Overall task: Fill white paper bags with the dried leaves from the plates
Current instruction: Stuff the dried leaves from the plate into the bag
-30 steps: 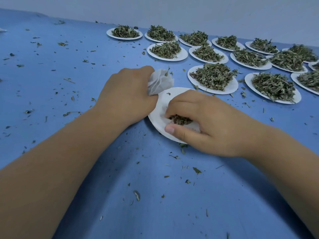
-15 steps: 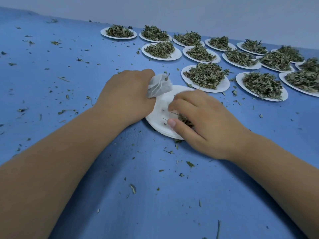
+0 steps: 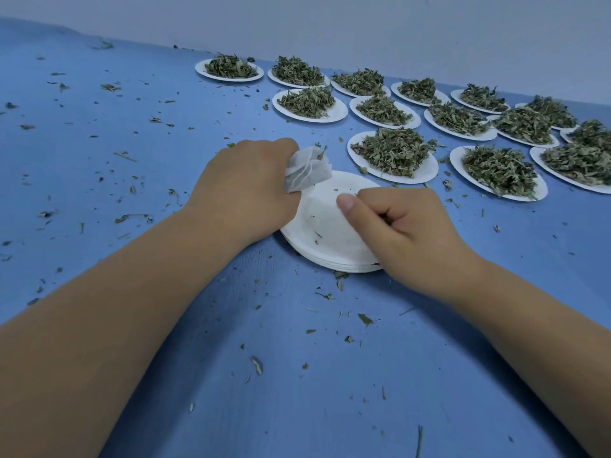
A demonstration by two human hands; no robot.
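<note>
The right hand [image 3: 408, 234] is lifting off the plate [image 3: 317, 226], grip pinching the last leaves [image 3: 385, 221] and leaving it nearly bare. The left hand [image 3: 244, 193] is clutching the bag [image 3: 307, 173] beside the plate.

Soft, even, bluish indoor light.
Diffuse dark shadow on the blue table [image 3: 297, 408] between and beneath the forearms [image 3: 115, 325]; wide-angle bowing of the table's far edge; slight softness overall, leaf detail smeared on plates [image 3: 537, 157] at the right edge.

Your work surface a blue table [image 3: 99, 180], its far edge meeting a plain pale grey wall [image 3: 330, 18], lighting soft and even, diffuse shadow toward the table's near side.
</note>
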